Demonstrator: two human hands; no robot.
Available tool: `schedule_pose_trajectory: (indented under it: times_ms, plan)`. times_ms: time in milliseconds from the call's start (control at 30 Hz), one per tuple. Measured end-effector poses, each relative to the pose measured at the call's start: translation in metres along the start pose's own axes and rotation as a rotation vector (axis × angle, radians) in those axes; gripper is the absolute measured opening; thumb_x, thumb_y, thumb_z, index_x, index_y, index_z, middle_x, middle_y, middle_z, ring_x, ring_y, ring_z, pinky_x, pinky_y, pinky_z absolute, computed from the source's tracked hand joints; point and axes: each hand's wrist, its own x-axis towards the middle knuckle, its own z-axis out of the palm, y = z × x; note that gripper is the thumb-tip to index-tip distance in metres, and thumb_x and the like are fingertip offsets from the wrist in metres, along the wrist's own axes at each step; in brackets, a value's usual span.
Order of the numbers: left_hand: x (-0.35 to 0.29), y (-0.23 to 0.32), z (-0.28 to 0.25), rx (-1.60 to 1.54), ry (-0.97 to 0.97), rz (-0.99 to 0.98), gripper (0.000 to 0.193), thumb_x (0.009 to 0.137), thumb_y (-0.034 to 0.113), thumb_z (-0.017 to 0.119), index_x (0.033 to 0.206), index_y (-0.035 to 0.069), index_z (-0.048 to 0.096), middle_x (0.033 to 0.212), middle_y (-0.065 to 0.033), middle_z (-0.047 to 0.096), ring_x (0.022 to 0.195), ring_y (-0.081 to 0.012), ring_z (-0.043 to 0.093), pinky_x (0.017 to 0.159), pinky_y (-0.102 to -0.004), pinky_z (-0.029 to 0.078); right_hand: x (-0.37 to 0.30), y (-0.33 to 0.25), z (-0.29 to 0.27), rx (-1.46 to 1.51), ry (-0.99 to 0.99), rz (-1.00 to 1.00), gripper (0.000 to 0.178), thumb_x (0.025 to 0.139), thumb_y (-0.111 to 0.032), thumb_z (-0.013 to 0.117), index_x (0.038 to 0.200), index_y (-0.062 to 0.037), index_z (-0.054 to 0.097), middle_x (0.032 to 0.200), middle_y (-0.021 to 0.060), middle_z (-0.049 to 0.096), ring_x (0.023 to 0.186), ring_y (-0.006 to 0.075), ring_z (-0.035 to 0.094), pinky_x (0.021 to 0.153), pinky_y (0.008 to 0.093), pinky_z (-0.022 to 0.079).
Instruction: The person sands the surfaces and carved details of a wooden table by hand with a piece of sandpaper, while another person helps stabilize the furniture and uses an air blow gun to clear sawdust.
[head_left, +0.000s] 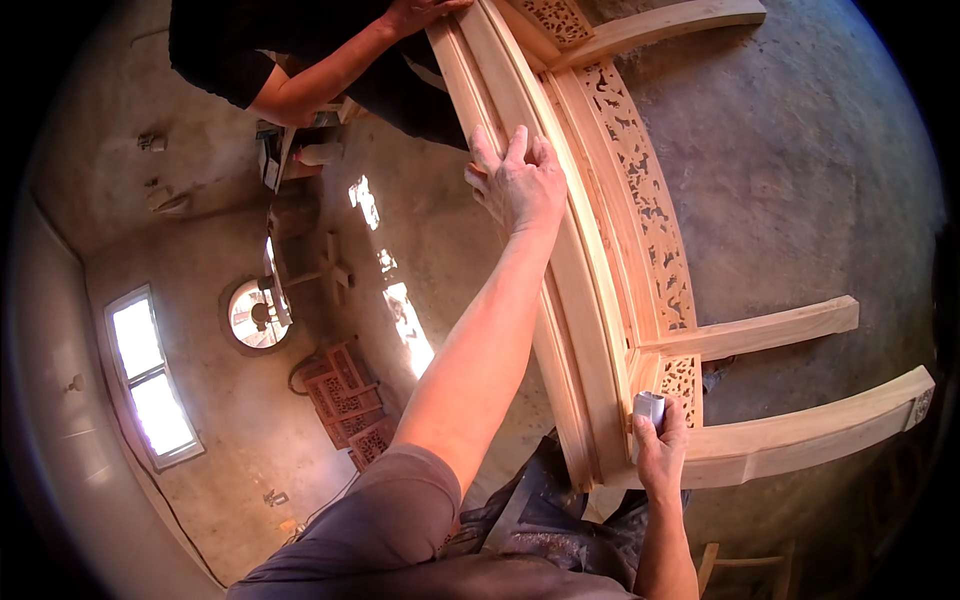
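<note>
A pale wooden table frame (pixel 580 270) lies on its side, with a long moulded edge, a carved openwork apron (pixel 650 190) and curved legs (pixel 800 430). My left hand (pixel 520 185) rests on the moulded edge, fingers spread over the wood. Close to the frame's near corner, my right hand (pixel 662 450) grips a small grey roll that looks like folded sandpaper (pixel 650 405) between thumb and fingers. Beside that hand is a carved corner panel (pixel 682 380). The undersides of my left fingers are hidden.
At the top, another person's hand (pixel 415 15) touches the frame's far end. Reddish carved wooden pieces (pixel 345 395) stand on the left by the wall, near a round window (pixel 258 315). A wooden stool-like frame (pixel 745 565) is at the lower right. Concrete floor (pixel 770 170) lies beyond the legs.
</note>
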Motion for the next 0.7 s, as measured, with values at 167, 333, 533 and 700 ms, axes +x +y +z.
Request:
schedule_pose_trajectory:
  times_ms: [167,333,533,700]
  plan:
    - [-0.011,-0.028,0.009,-0.041,0.046,0.208,0.032,0.091,0.024,0.064,0.119,0.015,0.077,0.161,-0.0148,0.032,0.141,-0.0526,0.031,0.117,-0.0597,0.030,0.000,-0.003,0.001,-0.106,-0.029,-0.078,0.021,0.089,-0.004,0.065,0.109,0.0004,0.060,0.087,0.0094,0.057,0.078,0.0192,0.054,0.075,0.0351,0.048]
    - [-0.046,-0.030,-0.009,-0.041,-0.011,0.297,0.037,0.090,0.024,0.063,0.122,0.010,0.075,0.157,-0.0236,0.034,0.146,-0.0416,0.030,0.121,-0.0572,0.021,-0.002,-0.024,0.003,-0.075,0.025,0.026,0.018,0.088,-0.007,0.066,0.103,0.0016,0.062,0.083,0.0091,0.055,0.077,0.0175,0.052,0.072,0.0342,0.046]
    - [-0.088,-0.053,-0.030,-0.071,-0.084,0.390,0.049,0.090,0.025,0.069,0.132,0.000,0.066,0.157,-0.0292,0.032,0.148,-0.0392,0.030,0.122,-0.0544,0.023,-0.004,-0.016,0.011,0.016,0.114,0.000,0.022,0.090,-0.012,0.075,0.105,0.0006,0.066,0.083,0.0020,0.060,0.075,0.0105,0.052,0.068,0.0294,0.046]
    - [-0.112,-0.071,-0.047,-0.389,-0.067,0.275,0.058,0.091,0.015,0.074,0.138,-0.012,0.053,0.156,-0.0254,0.036,0.142,-0.0373,0.036,0.114,-0.0418,0.038,-0.009,-0.016,0.025,-0.012,0.133,-0.030,0.016,0.094,-0.012,0.072,0.103,-0.0003,0.066,0.081,-0.0003,0.061,0.073,0.0068,0.050,0.064,0.0264,0.043]
